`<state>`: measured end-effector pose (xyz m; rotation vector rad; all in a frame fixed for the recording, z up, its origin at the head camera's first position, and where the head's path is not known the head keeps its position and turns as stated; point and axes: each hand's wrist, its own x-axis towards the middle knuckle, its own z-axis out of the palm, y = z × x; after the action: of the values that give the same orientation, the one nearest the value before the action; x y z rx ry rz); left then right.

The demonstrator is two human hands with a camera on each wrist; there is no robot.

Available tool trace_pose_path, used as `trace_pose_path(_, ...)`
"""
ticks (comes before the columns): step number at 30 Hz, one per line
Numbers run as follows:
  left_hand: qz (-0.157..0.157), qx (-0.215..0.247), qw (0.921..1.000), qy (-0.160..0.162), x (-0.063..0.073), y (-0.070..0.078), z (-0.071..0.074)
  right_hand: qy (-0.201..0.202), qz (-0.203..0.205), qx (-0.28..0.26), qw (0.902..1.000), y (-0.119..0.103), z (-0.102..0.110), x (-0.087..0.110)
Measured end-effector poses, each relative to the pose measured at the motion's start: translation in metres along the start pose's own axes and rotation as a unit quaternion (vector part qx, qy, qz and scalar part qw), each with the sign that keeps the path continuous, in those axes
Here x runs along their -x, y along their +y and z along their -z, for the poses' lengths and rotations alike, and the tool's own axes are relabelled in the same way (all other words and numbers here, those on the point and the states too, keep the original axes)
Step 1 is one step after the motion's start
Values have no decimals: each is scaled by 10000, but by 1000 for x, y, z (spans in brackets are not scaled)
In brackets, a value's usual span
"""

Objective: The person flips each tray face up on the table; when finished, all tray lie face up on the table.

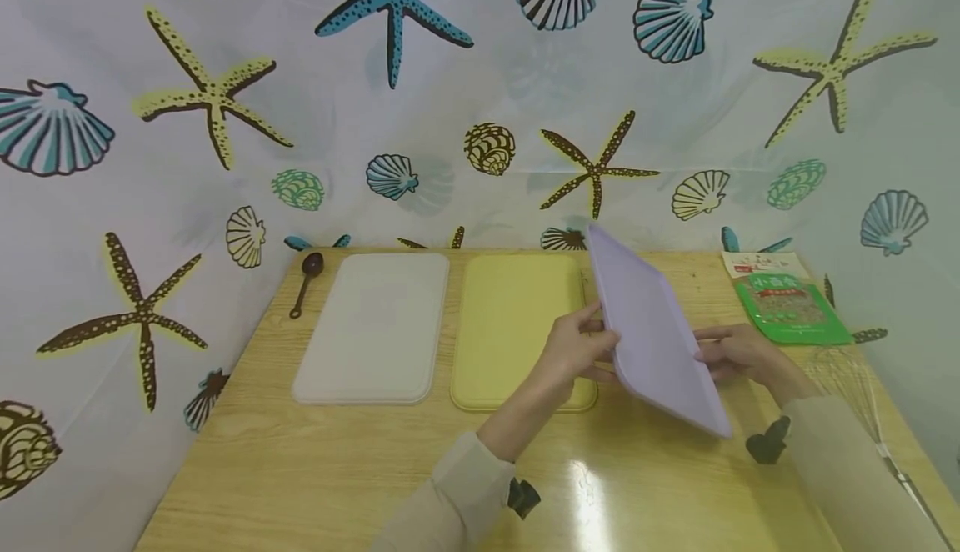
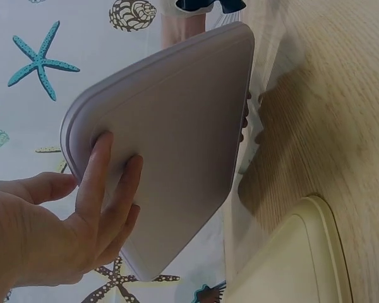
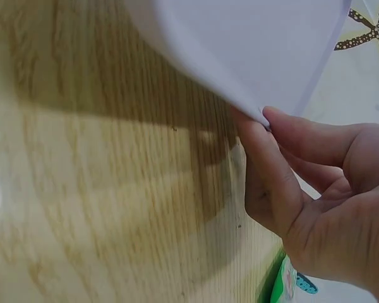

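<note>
Tilted steeply above the right part of the table is a lavender tray (image 1: 648, 323), shallow and rectangular with rounded corners. My left hand (image 1: 577, 343) grips its left edge, the thumb on the rim and the fingers spread on the underside, as the left wrist view shows. On the opposite edge, my right hand (image 1: 738, 353) pinches the rim between thumb and fingers (image 3: 265, 164). A yellow tray (image 1: 517, 327) lies flat just left of the lavender one, partly behind my left hand. Farther left a white tray (image 1: 375, 327) lies flat.
A dark brown spoon (image 1: 306, 283) lies at the far left corner of the table (image 1: 322, 469). At the right are a green packet (image 1: 791, 310) and a wire whisk (image 1: 862, 393), partly hidden by my right sleeve. A curtain with starfish and shells hangs behind the table.
</note>
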<state>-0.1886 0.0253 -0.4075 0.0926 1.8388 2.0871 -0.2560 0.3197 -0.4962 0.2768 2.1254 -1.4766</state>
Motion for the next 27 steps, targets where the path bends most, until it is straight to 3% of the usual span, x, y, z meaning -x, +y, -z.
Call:
trace_pose_path(5, 114, -141, 9998, 131, -8, -5, 4, -3, 203, -90, 9998, 6, 5, 5)
trace_pose_path(16, 265, -496, 9978, 344, -25, -18, 10, 252, 450, 471, 9976, 7, 12, 19)
trace_pose_path(27, 368, -755, 9961, 264, -31, -25, 13, 575, 585, 796, 9934, 5, 20, 25)
